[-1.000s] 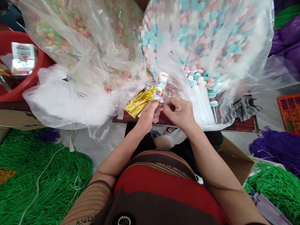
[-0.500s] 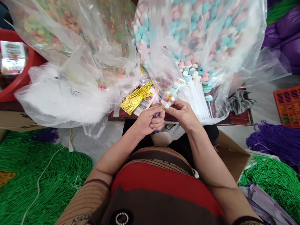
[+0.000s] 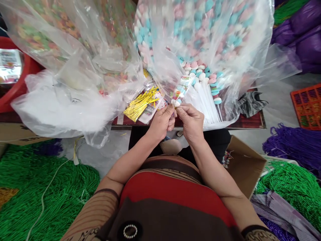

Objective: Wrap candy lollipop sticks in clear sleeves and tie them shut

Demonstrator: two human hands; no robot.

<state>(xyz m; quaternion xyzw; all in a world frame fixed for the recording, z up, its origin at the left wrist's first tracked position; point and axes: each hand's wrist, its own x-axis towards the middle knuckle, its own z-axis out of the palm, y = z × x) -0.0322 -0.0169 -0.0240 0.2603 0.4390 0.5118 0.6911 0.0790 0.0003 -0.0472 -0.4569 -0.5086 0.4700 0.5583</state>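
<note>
A small clear printed bag of colourful candy [image 3: 183,87] points away from me, its near end gathered between my fingertips. My left hand [image 3: 162,122] is closed around that gathered end, thumb on top. My right hand [image 3: 192,122] pinches at the same spot with thumb and forefinger. A gold glint shows there, too small to make out fully. Just beyond my left hand lies a bundle of gold twist ties [image 3: 140,105] on flat printed bags [image 3: 151,112]. White lollipop sticks [image 3: 207,103] lie beyond my right hand, near pink, white and blue marshmallows [image 3: 202,77].
Large clear sacks of fruit-coloured candy [image 3: 67,30] and marshmallows [image 3: 190,23] stand at the back. A red tub [image 3: 32,78] is at left. An open cardboard box [image 3: 247,167] sits right of my legs, near green cord [image 3: 291,182] and an orange crate [image 3: 307,107].
The candy bag has turned more upright, and my right hand has curled in closer to my left at its gathered end. The whole view has shifted slightly.
</note>
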